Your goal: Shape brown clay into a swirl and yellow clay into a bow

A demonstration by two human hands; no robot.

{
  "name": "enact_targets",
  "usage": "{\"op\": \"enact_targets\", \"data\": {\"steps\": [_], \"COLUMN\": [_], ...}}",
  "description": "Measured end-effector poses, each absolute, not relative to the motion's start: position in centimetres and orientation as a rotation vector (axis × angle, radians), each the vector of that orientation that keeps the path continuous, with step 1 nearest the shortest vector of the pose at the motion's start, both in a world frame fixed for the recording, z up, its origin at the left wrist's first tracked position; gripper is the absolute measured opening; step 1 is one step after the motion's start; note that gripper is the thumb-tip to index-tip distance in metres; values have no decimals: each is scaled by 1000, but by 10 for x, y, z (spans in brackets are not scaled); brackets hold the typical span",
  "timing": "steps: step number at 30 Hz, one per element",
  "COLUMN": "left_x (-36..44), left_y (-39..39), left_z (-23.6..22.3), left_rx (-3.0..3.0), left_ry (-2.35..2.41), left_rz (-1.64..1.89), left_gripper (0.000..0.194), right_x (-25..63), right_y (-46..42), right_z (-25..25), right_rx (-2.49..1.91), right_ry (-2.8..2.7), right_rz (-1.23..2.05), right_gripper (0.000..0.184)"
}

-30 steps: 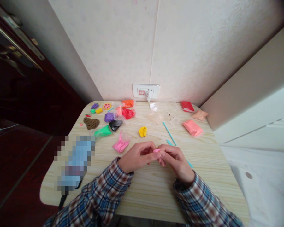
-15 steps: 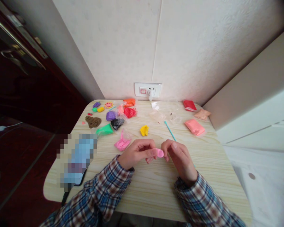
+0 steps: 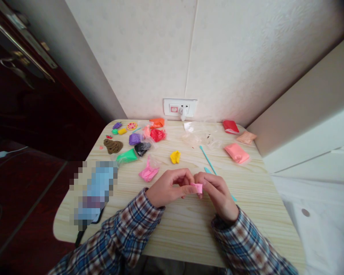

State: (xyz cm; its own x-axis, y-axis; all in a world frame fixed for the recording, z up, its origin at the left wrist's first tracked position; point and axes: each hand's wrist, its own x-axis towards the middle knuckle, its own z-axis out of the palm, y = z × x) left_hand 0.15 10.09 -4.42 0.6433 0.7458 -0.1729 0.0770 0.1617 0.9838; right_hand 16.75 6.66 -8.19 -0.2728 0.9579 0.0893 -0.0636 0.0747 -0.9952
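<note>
A small piece of pink modelling clay [image 3: 198,188] is pinched between my two hands, above the middle of the table. My left hand [image 3: 172,186] grips it with thumb and forefinger. From the other side, the fingertips of my right hand [image 3: 218,193] press against its edge, with the fingers curled. Under and beyond the right hand lie two turquoise modelling tools [image 3: 208,159], partly covered by it. A yellow lump of clay [image 3: 175,157] sits just beyond my hands. Left of it is a bag of pink clay [image 3: 149,172].
Bags of green [image 3: 127,156], black, purple, red and orange clay lie at the back left, near a brown coiled clay piece [image 3: 113,146] and small clay shapes. More bags [image 3: 236,152] are at the back right. A blurred-out phone [image 3: 96,191] with a cable lies left.
My right hand has moved left onto the pink clay, and its fingertips now press the clay's edge. The clay looks flatter at that end. More of the turquoise tools shows.
</note>
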Motion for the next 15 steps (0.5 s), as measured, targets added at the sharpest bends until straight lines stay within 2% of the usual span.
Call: {"op": "enact_targets", "data": {"steps": [4,9,13,15], "left_x": [3,2,1,1], "left_y": [100,101,102,102], "left_z": [-45,-48,-50,-51], "left_rx": [1354,1316,1307,1350], "left_ry": [797,765,776,767], "left_rz": [562,642,710,720], "left_gripper": [42,42,49,43], "right_x": [169,168,166,166], "right_y": [66,66,66,67], "right_z": [-82,-79,-76,-75], "right_rx": [-922,-998,-1045,-1070], "right_ry": [-1401,-1399,-1397,-1417], "right_rz": [1363,1359,1317,1282], "right_gripper": [46,39,40,42]}}
